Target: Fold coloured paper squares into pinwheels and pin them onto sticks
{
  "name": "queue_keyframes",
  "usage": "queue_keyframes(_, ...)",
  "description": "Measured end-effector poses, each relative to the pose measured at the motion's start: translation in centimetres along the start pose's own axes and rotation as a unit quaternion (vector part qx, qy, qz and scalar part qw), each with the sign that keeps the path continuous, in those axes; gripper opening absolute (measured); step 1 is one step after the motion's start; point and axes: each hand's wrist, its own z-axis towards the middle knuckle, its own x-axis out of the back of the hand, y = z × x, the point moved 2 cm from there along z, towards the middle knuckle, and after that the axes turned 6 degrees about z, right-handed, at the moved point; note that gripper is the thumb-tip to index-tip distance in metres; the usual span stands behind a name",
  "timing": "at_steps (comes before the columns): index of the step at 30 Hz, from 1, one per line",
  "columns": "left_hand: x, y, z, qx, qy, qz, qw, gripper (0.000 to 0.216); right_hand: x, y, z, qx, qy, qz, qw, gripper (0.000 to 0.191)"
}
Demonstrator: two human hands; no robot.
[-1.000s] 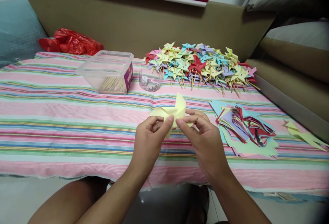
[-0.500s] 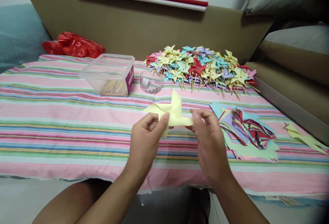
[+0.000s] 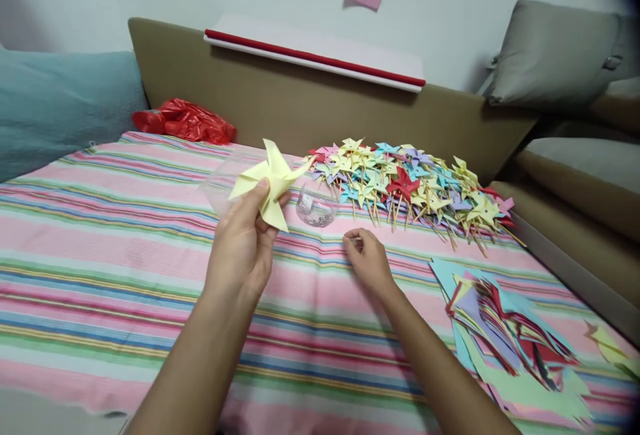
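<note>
A yellow paper pinwheel is pinched at its folded middle between the thumb and fingers of my left hand. It has no stick, and its blades spread out in the air. My right hand hovers over the striped cloth, fingers loosely bent with a gap to the thumb and nothing visible in them. Closest to it stands a round clear container with small metal pieces inside. Behind the pinwheel, the clear plastic box is largely hidden, its contents not visible.
Finished pinwheels on sticks are heaped at the back right. Stacked coloured paper cutouts lie at the right, with a loose yellow piece beyond. A red plastic bag rests at back left, before a brown board.
My right hand has let go of the pinwheel and moved toward the round container. My left hand has carried the pinwheel up and left, turning it. The camera view has shifted.
</note>
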Motion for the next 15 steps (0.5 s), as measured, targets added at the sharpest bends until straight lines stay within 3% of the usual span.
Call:
queue_keyframes(4,2.7,-1.2,0.7,0.049,0.027,0.017,0.998,0.009,-0.9,-1.9,6.9,0.06,-0.037,-0.098,0.993,0.026)
queue_keyframes(8,4.4,-0.4,2.3,0.007,0.039,0.006,0.999,0.006,-2.6,-3.6,13.0,0.058,-0.191,-0.204,0.958,0.018)
queue_keyframes(10,4.7,0.3,3.0,-0.021,0.052,-0.008,0.998,0.007,-3.9,-4.1,14.8,0.04,-0.265,-0.258,0.928,0.009)
queue_keyframes(15,4.5,0.8,2.8,-0.006,0.054,-0.033,0.998,0.012,-6.5,-4.4,16.0,0.008,-0.363,-0.358,0.86,0.019)
